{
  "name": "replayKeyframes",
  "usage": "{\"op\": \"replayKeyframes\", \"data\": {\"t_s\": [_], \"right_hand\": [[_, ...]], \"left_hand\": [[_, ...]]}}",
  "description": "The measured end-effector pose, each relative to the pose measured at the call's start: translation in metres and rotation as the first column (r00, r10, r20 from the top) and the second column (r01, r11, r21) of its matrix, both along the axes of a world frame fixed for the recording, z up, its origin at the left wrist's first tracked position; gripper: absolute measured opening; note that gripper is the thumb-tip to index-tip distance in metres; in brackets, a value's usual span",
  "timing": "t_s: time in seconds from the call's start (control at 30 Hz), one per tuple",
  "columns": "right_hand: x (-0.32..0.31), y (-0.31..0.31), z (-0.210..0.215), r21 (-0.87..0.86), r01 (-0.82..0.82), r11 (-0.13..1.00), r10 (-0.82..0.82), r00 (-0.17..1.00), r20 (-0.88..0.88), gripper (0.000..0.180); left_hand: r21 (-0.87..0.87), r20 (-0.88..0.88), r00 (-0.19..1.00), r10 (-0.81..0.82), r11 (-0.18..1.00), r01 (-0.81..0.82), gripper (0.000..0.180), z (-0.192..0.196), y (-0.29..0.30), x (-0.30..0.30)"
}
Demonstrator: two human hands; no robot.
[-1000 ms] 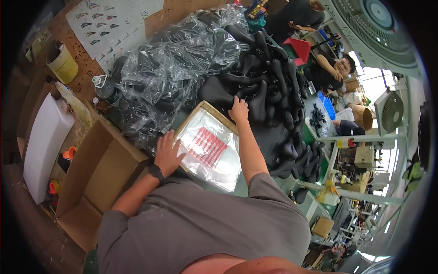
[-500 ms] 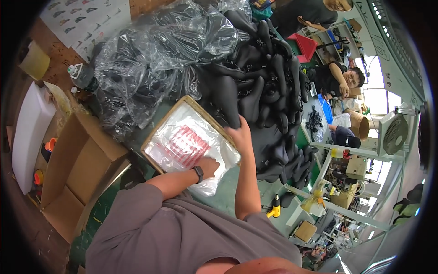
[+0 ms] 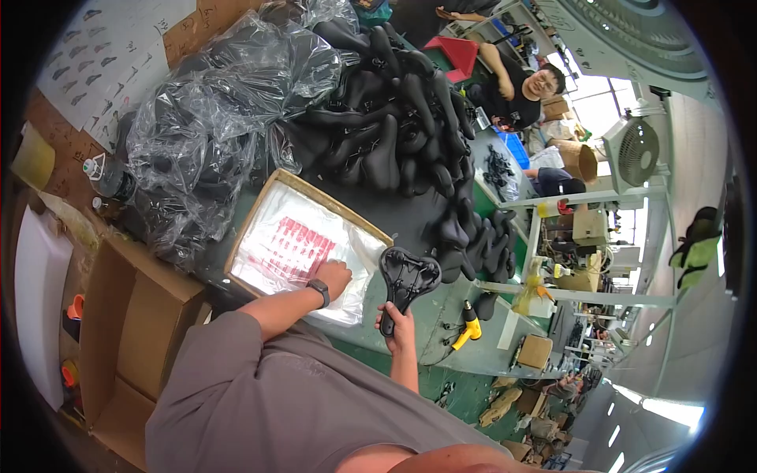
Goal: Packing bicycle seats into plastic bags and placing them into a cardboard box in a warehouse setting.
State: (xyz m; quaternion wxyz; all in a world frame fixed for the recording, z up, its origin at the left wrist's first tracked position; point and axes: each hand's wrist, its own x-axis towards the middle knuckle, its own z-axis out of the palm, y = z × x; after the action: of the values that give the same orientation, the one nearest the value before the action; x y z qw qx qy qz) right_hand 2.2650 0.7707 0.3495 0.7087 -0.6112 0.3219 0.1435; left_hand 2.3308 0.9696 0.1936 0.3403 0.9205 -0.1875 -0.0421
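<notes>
My right hand grips a black bicycle saddle by its narrow nose. The saddle's underside with its rails faces me, its wide end pointing away. My left hand, a dark watch on the wrist, is closed at the clear plastic bags with red print, stacked in an open cardboard box. Its fingertips are partly hidden against the plastic. Beyond the box lies a large heap of black saddles on the table.
Clear plastic sheeting covers more goods at the far left. An empty carton stands left of the box. A yellow heat gun lies at the right. Across the table is a co-worker, near a fan.
My right hand has lifted a saddle off the heap and drawn it back toward me, turning its underside up. My left hand stays at the bags. The whole view has shifted.
</notes>
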Motion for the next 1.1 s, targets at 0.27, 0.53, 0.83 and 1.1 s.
{"op": "replayKeyframes", "data": {"t_s": [0.27,0.53,0.83,1.1], "right_hand": [[-0.044,0.036,0.010,-0.001,0.093,0.996,-0.091,0.974,0.208,0.047],[-0.008,0.119,0.000,0.465,-0.252,0.848,0.127,0.951,0.283,0.074],[0.039,0.215,-0.012,0.612,-0.301,0.731,0.253,0.953,0.166,0.036],[-0.014,0.221,0.050,0.177,-0.500,0.848,0.403,0.824,0.397,0.061]], "left_hand": [[-0.674,-0.376,0.915,0.145,0.635,-0.377,0.028,-0.029,0.066,0.036],[-0.682,-0.493,0.673,-0.551,-0.235,-0.692,0.017,0.072,0.190,-0.005],[-0.674,-0.520,0.825,-0.222,-0.488,-0.555,0.013,0.090,0.238,-0.053],[-0.743,-0.645,0.764,-0.029,-0.211,-0.635,0.012,0.119,0.298,-0.077]]}}
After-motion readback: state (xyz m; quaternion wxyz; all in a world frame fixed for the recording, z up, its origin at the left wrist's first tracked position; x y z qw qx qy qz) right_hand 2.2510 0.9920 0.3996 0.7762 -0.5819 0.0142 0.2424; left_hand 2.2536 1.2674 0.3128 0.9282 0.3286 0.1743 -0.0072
